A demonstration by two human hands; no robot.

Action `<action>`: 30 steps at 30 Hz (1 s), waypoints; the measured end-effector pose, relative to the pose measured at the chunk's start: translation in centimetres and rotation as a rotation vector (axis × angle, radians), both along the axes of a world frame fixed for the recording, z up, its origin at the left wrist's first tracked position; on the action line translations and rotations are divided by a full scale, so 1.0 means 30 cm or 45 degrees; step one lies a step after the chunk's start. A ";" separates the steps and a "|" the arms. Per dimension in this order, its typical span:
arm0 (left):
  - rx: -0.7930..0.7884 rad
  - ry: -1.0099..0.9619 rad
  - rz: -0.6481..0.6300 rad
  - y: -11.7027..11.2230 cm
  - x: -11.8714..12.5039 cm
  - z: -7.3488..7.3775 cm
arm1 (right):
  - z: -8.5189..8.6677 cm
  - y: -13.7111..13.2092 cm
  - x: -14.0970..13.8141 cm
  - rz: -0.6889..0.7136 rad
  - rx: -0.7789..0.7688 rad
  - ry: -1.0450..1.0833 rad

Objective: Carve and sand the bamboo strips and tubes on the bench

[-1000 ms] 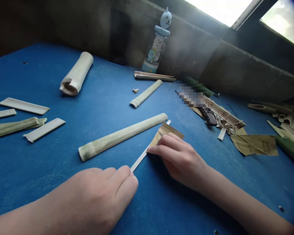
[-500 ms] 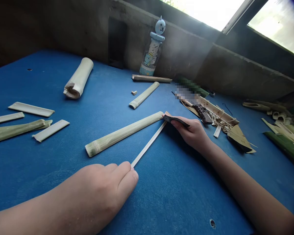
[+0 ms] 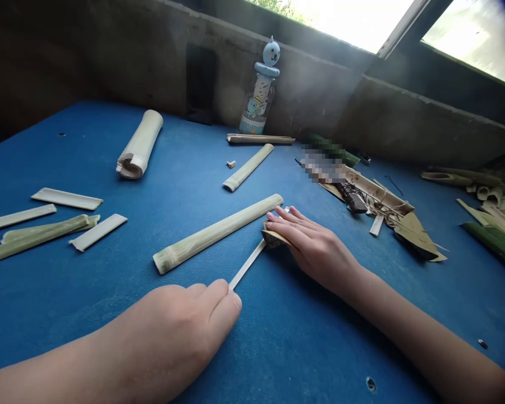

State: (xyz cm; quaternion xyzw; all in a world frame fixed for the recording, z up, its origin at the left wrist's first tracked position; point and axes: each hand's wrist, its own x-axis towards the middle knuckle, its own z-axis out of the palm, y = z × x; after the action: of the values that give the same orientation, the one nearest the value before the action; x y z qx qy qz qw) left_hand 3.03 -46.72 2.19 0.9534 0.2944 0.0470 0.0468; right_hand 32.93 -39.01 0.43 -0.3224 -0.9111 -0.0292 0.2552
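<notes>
A thin, pale bamboo strip (image 3: 247, 269) slants across the blue table, its near end pinched in my closed left hand (image 3: 185, 325). My right hand (image 3: 315, 249) holds a piece of sandpaper (image 3: 272, 239), dark on one face and tan on the other, over the strip's farther part. The fingers of that hand lie stretched over the sandpaper; the thumb is hidden. The strip's tip shows just past the fingers. Beside the strip lies a longer split bamboo piece (image 3: 219, 233), close to my right fingertips.
Short bamboo pieces (image 3: 99, 232) lie at left, with a bamboo tube (image 3: 141, 146) behind. At the back stand a water bottle (image 3: 258, 104) and a shorter split piece (image 3: 248, 167). A dark-handled knife (image 3: 350, 197) rests among scraps at right, near more bamboo (image 3: 494, 241).
My right hand has slid the sandpaper along the strip toward my left hand, and its fingers now lie flatter. My left hand keeps its pinch. The view has shifted slightly.
</notes>
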 end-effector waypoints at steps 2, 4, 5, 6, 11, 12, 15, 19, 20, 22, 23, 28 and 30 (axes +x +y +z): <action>-0.050 -0.006 0.004 0.002 -0.003 0.002 | 0.024 -0.016 0.000 0.046 0.053 0.019; -0.068 -0.007 0.019 0.001 -0.005 0.002 | 0.044 -0.013 0.017 0.025 0.123 0.083; -0.066 -0.010 0.020 0.001 -0.005 0.002 | 0.048 -0.001 0.033 -0.023 0.156 0.120; -0.055 -0.014 0.023 0.001 -0.004 0.001 | 0.047 0.015 0.050 -0.087 0.178 0.154; 0.026 -0.018 -0.002 0.005 -0.001 -0.010 | -0.006 0.063 0.072 -0.177 -0.081 0.076; 0.043 -0.014 -0.006 0.006 -0.002 -0.012 | -0.014 0.053 0.057 -0.159 -0.126 0.052; 0.078 -0.009 -0.017 0.011 -0.003 -0.016 | -0.018 0.000 0.002 -0.074 -0.149 0.026; 0.096 0.001 -0.050 0.018 -0.001 -0.016 | -0.013 -0.016 -0.006 0.073 -0.153 0.004; 0.095 -0.004 -0.048 0.019 -0.001 -0.015 | -0.014 -0.003 0.005 0.050 -0.149 -0.001; 0.082 -0.015 -0.033 0.019 -0.002 -0.016 | -0.018 0.028 0.029 -0.059 -0.132 -0.001; 0.074 -0.021 -0.028 0.018 -0.004 -0.016 | -0.019 0.038 0.036 -0.104 -0.129 -0.001; 0.031 -0.017 -0.057 0.014 -0.009 -0.018 | -0.016 0.015 0.016 0.121 -0.211 0.019; 0.012 -0.009 -0.046 0.018 -0.008 -0.012 | -0.013 0.022 0.021 0.173 -0.243 0.043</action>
State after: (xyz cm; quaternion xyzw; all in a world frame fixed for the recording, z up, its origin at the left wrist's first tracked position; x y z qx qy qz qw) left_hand 2.80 -46.18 1.84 0.9585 0.2769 0.0509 0.0440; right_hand 33.57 -38.36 0.04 -0.2832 -0.9251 0.0803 0.2400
